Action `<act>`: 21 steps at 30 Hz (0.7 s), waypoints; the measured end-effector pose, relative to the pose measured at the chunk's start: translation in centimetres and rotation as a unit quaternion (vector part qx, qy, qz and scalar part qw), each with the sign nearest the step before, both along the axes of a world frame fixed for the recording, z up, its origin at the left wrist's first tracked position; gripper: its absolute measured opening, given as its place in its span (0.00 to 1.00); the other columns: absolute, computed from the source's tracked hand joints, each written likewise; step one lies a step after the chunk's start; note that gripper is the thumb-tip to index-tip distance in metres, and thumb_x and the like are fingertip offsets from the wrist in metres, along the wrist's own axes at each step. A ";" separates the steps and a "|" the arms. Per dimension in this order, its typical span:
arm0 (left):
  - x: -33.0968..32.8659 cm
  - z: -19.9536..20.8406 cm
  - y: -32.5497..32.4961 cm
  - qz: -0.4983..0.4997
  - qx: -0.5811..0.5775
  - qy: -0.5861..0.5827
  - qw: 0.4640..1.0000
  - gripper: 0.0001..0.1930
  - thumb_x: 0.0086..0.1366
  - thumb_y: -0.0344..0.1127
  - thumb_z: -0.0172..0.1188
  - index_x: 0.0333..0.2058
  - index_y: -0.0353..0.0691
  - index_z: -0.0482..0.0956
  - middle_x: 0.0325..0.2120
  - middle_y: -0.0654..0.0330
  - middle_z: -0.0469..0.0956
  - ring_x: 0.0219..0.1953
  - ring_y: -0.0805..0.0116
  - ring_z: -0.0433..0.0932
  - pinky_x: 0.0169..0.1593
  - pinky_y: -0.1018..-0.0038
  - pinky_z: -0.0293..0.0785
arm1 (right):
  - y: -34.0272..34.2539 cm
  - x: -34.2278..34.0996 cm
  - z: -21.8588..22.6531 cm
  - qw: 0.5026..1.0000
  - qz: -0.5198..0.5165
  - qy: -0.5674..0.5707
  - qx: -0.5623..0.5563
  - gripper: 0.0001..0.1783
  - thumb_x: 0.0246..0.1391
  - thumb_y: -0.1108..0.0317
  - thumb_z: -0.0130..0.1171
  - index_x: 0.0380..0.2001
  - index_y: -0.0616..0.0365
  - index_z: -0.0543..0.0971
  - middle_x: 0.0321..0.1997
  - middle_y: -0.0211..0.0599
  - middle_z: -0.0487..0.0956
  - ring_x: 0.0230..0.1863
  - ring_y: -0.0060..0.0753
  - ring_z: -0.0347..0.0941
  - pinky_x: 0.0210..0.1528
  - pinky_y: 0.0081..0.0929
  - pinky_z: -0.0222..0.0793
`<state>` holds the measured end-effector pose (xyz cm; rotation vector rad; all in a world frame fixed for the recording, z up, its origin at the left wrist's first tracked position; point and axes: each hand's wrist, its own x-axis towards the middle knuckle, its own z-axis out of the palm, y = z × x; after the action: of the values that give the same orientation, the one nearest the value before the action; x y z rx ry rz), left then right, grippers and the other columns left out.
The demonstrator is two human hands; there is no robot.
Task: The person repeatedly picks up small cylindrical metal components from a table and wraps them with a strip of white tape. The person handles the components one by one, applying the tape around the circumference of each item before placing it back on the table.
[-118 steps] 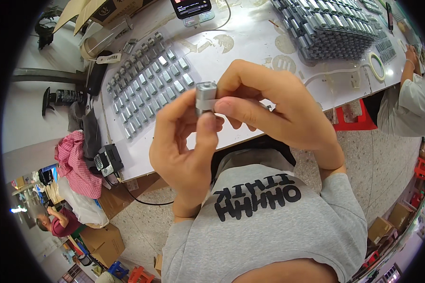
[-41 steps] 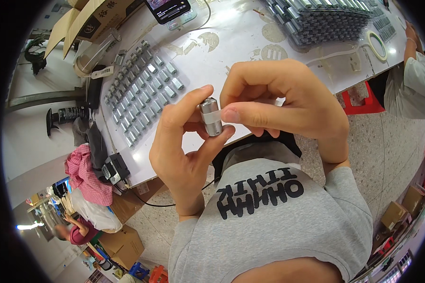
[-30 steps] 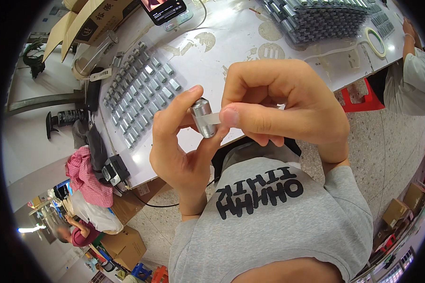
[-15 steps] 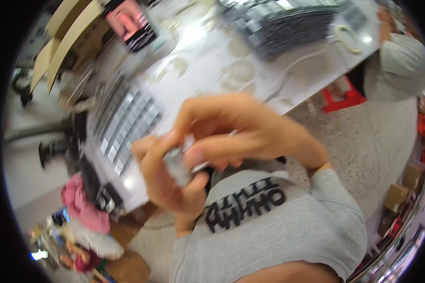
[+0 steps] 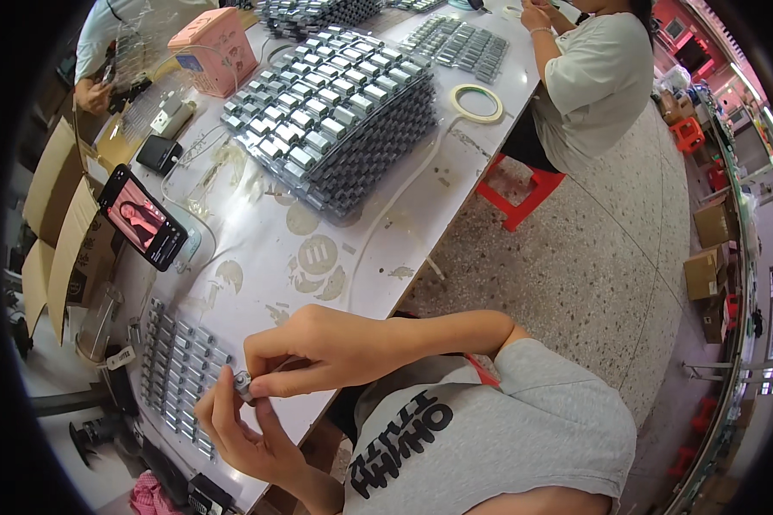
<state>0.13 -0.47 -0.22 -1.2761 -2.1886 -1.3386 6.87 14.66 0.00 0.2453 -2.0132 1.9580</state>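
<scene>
The metal piece [image 5: 243, 386] is small and short, with a silver-grey colour and a shiny surface. It is in the air, above the near part of the table [image 5: 305, 414], between the fingertips of the 2 hands. The left hand [image 5: 251, 445] has its fingers around it, and the right hand [image 5: 318, 350] has its thumb tip just beside it. The fingers cover much of it, so its exact tilt is difficult to tell.
</scene>
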 end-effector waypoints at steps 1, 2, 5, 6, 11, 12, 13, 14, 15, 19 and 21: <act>0.0 0.1 -0.2 -0.008 -0.005 -0.009 1.000 0.17 0.52 0.24 0.56 0.43 0.30 0.70 0.32 0.55 0.68 0.29 0.68 0.67 0.28 0.79 0.65 | 0.1 0.1 0.1 0.999 -0.016 0.011 0.028 0.11 0.52 0.63 0.52 0.26 0.62 0.70 0.14 0.31 0.69 0.16 0.20 0.63 0.20 0.19 0.58; 0.0 0.1 -0.3 -0.016 -0.010 -0.018 1.000 0.18 0.50 0.22 0.57 0.43 0.30 0.70 0.32 0.55 0.68 0.28 0.68 0.67 0.27 0.79 0.66 | 0.3 0.1 0.2 0.999 -0.012 0.010 0.042 0.11 0.52 0.64 0.52 0.26 0.62 0.71 0.15 0.31 0.69 0.16 0.20 0.63 0.20 0.19 0.58; -0.2 0.1 -0.7 -0.030 -0.006 -0.058 0.998 0.21 0.46 0.20 0.60 0.42 0.30 0.70 0.35 0.53 0.69 0.28 0.69 0.69 0.28 0.80 0.68 | 0.7 0.1 0.7 0.998 0.019 -0.027 0.052 0.10 0.52 0.64 0.53 0.26 0.62 0.72 0.15 0.32 0.70 0.17 0.20 0.63 0.20 0.19 0.58; -0.2 -0.1 -1.3 -0.027 -0.004 -0.075 0.997 0.21 0.46 0.20 0.61 0.42 0.30 0.70 0.36 0.53 0.69 0.29 0.70 0.70 0.29 0.80 0.69 | 0.8 0.1 0.7 0.996 0.046 -0.061 0.036 0.10 0.51 0.65 0.53 0.27 0.62 0.72 0.16 0.32 0.70 0.17 0.20 0.64 0.20 0.18 0.58; -0.1 -0.7 -0.7 -0.056 0.105 -0.196 0.973 0.24 0.43 0.18 0.60 0.43 0.29 0.66 0.41 0.55 0.67 0.38 0.70 0.70 0.40 0.78 0.70 | 1.0 0.4 1.1 0.994 0.047 -0.102 -0.001 0.07 0.50 0.69 0.54 0.29 0.62 0.74 0.15 0.26 0.70 0.17 0.13 0.62 0.18 0.13 0.55; 0.0 -0.7 -0.6 -0.075 0.136 -0.230 0.961 0.25 0.42 0.19 0.60 0.43 0.29 0.66 0.41 0.56 0.67 0.39 0.71 0.70 0.41 0.79 0.69 | 0.7 0.5 1.7 0.991 0.052 -0.121 -0.026 0.06 0.50 0.69 0.55 0.28 0.62 0.74 0.15 0.25 0.70 0.15 0.11 0.61 0.16 0.11 0.53; 0.1 -0.5 -0.6 -0.091 0.159 -0.276 0.943 0.25 0.41 0.19 0.61 0.43 0.30 0.66 0.41 0.57 0.67 0.38 0.72 0.69 0.41 0.79 0.68 | 0.3 0.5 1.8 0.989 0.051 -0.130 -0.045 0.05 0.50 0.71 0.54 0.29 0.63 0.74 0.14 0.24 0.69 0.14 0.10 0.60 0.15 0.10 0.50; 0.1 -0.3 -1.0 -0.087 0.146 -0.318 0.933 0.26 0.41 0.19 0.62 0.43 0.30 0.67 0.41 0.57 0.67 0.38 0.73 0.69 0.41 0.80 0.68 | -0.1 0.3 2.3 0.986 0.056 -0.145 -0.065 0.06 0.50 0.71 0.54 0.29 0.63 0.74 0.13 0.25 0.68 0.14 0.11 0.60 0.15 0.11 0.51; 0.0 -0.4 -1.0 -0.096 0.160 -0.331 0.925 0.25 0.41 0.20 0.62 0.42 0.31 0.67 0.40 0.57 0.67 0.38 0.74 0.69 0.41 0.79 0.68 | -0.2 0.3 3.0 0.982 0.055 -0.163 -0.080 0.07 0.50 0.71 0.53 0.29 0.64 0.73 0.12 0.25 0.68 0.14 0.12 0.60 0.14 0.12 0.51; -0.4 -1.1 -0.9 -0.155 0.214 -0.314 0.912 0.24 0.41 0.21 0.62 0.41 0.32 0.68 0.38 0.59 0.68 0.38 0.73 0.68 0.42 0.78 0.66 | -0.1 0.2 2.7 0.977 0.074 -0.172 -0.101 0.07 0.50 0.70 0.54 0.29 0.64 0.72 0.11 0.25 0.66 0.12 0.11 0.58 0.13 0.12 0.50; -0.6 -1.1 -1.0 -0.173 0.218 -0.313 0.908 0.24 0.41 0.23 0.63 0.41 0.32 0.68 0.37 0.59 0.68 0.38 0.73 0.67 0.42 0.78 0.66 | -0.5 0.1 2.7 0.978 0.064 -0.154 -0.123 0.05 0.50 0.73 0.53 0.26 0.64 0.70 0.09 0.24 0.65 0.10 0.09 0.56 0.11 0.10 0.45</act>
<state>-0.42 -1.47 -1.34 -1.1948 -1.8521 -2.4998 6.93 14.14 2.69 0.0127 -1.9440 2.4293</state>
